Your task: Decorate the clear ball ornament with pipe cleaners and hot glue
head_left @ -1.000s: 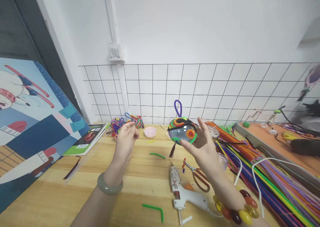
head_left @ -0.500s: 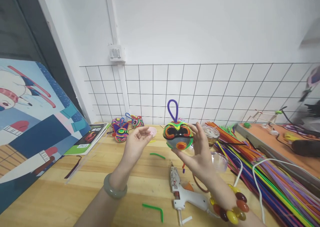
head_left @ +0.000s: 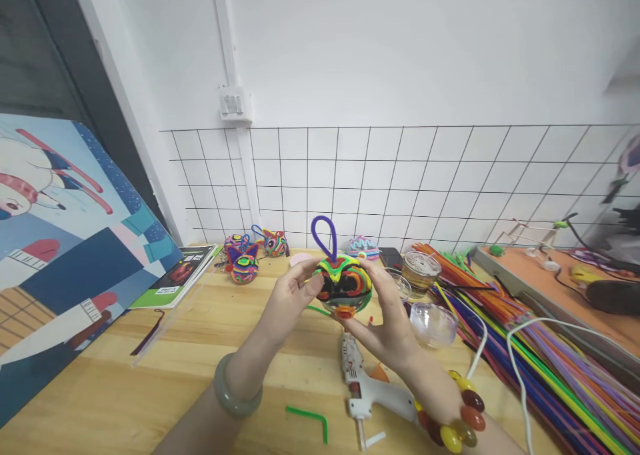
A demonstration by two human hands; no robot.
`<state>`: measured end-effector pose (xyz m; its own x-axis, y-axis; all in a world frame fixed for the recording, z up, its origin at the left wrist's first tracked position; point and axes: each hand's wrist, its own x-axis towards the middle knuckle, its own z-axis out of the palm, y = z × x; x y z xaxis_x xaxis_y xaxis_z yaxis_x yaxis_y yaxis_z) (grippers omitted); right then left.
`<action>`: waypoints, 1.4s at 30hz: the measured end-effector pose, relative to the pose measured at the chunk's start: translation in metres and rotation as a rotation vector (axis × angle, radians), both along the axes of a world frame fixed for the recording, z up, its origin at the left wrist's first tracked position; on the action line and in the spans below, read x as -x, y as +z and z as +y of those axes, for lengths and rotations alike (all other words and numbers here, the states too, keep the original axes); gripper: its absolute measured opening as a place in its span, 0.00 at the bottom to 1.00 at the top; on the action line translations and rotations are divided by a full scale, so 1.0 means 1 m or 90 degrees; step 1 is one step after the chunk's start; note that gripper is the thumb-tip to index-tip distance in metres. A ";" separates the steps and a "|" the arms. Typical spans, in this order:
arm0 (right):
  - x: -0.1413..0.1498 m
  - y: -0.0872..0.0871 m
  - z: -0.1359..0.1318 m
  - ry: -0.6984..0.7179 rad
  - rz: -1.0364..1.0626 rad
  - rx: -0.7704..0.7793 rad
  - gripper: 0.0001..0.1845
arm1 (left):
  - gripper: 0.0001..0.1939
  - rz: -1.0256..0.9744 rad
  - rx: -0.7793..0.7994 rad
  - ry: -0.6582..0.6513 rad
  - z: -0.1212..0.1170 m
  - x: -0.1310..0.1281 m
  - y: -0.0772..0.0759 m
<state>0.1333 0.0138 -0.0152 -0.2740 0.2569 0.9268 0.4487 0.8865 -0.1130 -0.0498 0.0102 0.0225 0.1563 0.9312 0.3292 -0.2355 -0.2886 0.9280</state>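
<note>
Between my two hands is a clear round ornament [head_left: 345, 285] wrapped in coloured pipe cleaners, with black and orange eye shapes, an orange spot low down and a purple loop [head_left: 325, 231] on top. My left hand [head_left: 294, 296] grips its left side, fingertips on the front near the black part. My right hand [head_left: 393, 321] holds the right side, thumb underneath and fingers behind. Below my right hand, a white glue gun [head_left: 370, 391] lies on the wooden table [head_left: 240, 348]. A bent green pipe cleaner [head_left: 313, 415] lies left of it.
Bundled pipe cleaners [head_left: 530, 348] and a white cord [head_left: 517, 368] cover the right side. A clear plastic cup [head_left: 434, 325] and a tin-lidded jar [head_left: 421, 271] stand near my right hand. Finished ornaments [head_left: 244, 265] sit at the back left, beside a book [head_left: 175, 275].
My left hand has come right and taken hold of the ornament's left side. The ornament, held in my right hand, has shifted slightly left and down.
</note>
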 end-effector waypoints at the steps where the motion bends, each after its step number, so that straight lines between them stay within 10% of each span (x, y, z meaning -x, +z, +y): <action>1: 0.000 -0.001 0.000 0.003 0.002 0.002 0.48 | 0.26 0.018 -0.012 0.026 -0.001 -0.001 0.001; 11: 0.000 -0.006 0.003 -0.018 0.058 0.050 0.50 | 0.09 0.160 -0.267 0.319 -0.001 0.004 -0.003; 19: -0.005 0.004 0.003 -0.049 0.002 -0.022 0.48 | 0.09 0.325 -0.545 0.333 -0.005 0.008 -0.001; 24: -0.007 0.007 0.002 -0.047 -0.008 -0.019 0.48 | 0.07 0.236 -0.316 0.315 -0.005 0.007 -0.003; 29: -0.002 0.004 -0.001 -0.018 0.006 -0.013 0.49 | 0.30 0.029 0.012 -0.049 -0.002 0.004 0.000; 33: 0.007 -0.002 -0.004 0.021 0.016 0.016 0.48 | 0.27 -0.042 0.056 -0.179 -0.002 0.004 0.000; 42: 0.015 0.002 -0.009 -0.008 -0.034 0.049 0.45 | 0.23 -0.026 0.050 -0.185 0.003 0.008 -0.002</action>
<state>0.1181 0.0043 -0.0135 -0.3193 0.3299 0.8884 0.4666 0.8707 -0.1557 -0.0581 0.0134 0.0202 0.4086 0.8722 0.2688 -0.3354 -0.1304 0.9330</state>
